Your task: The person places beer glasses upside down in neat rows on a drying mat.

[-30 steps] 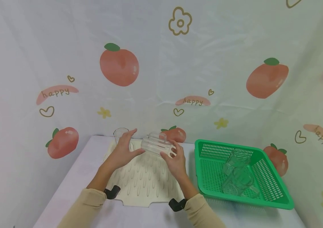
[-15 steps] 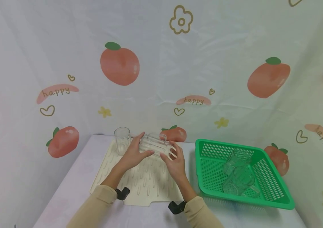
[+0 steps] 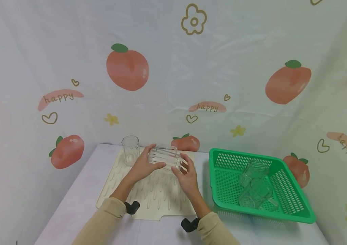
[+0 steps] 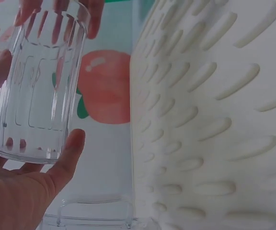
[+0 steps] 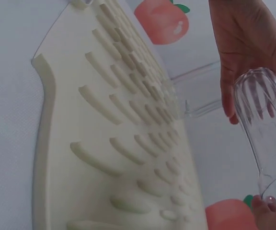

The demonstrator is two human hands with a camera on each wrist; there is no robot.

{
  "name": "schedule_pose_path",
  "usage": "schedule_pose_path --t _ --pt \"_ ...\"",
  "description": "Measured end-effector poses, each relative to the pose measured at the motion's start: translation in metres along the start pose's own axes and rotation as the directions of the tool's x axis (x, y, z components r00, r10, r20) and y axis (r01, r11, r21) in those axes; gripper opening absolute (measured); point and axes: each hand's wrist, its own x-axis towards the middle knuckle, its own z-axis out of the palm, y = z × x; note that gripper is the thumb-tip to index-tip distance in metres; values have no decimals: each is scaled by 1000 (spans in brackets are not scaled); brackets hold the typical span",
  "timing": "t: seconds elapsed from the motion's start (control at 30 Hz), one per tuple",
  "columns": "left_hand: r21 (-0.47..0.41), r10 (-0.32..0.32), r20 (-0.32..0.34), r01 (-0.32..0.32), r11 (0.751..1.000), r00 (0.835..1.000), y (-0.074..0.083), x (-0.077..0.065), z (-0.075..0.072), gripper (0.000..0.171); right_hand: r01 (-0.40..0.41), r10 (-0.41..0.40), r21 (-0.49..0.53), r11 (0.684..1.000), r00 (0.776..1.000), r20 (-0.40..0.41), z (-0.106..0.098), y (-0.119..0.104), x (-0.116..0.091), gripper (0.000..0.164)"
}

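Note:
A clear glass mug [image 3: 165, 158] lies sideways in the air between my two hands, over the back of the cream mat, its handle at the top. My left hand [image 3: 144, 166] grips the mug's base end, thumb in front. At the rim end, my right hand [image 3: 188, 175] holds it between thumb and fingers. The left wrist view shows the mug's ribbed wall [image 4: 42, 96] with fingers at both ends. A second glass mug [image 3: 131, 151] stands upright on the mat's back left corner, just behind my left hand.
The cream draining mat [image 3: 152, 197] with raised ridges lies on the white table. To its right stands a green plastic basket [image 3: 262, 213], holding a glass mug [image 3: 254, 192] and another [image 3: 254, 170] behind it. A printed cloth [image 3: 167, 68] hangs behind the table.
My left hand has moved right, away from the standing mug, and taken hold of the held mug's base end. The mug has dipped slightly; my right hand keeps its grip.

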Motion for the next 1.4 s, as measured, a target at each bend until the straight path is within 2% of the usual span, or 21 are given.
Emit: schedule_pose_path --t 0.2,0.4,0.6,0.8,0.93,1.03,1.2,1.4 --pt "-15 26 -37 -27 1000 999 -2 2 -1 95 -70 70 -6 998 996 58 -2 2 0 60" --pt "13 53 -48 -53 999 997 -1 3 -4 91 -62 63 -24 998 997 46 -4 -1 0 60" --pt "88 97 -37 -93 992 995 5 0 -5 85 16 -16 -30 999 999 -28 -5 -7 4 54" --pt "162 144 -18 -140 977 989 4 -2 -3 82 142 -145 -92 986 989 -29 -1 -14 9 49" --pt "170 171 -14 -166 971 985 2 -2 -2 80 180 -184 -197 964 983 -2 1 -19 9 46" --pt "180 177 -10 -172 968 984 2 -2 -1 81 163 -159 -296 941 987 39 2 -22 7 48" --pt "203 166 14 -165 965 986 3 -5 -2 82 140 -104 -445 885 989 104 3 -27 6 50" --pt "244 205 31 -206 948 978 5 -7 -2 84 211 -155 -537 817 977 149 3 -36 6 39"
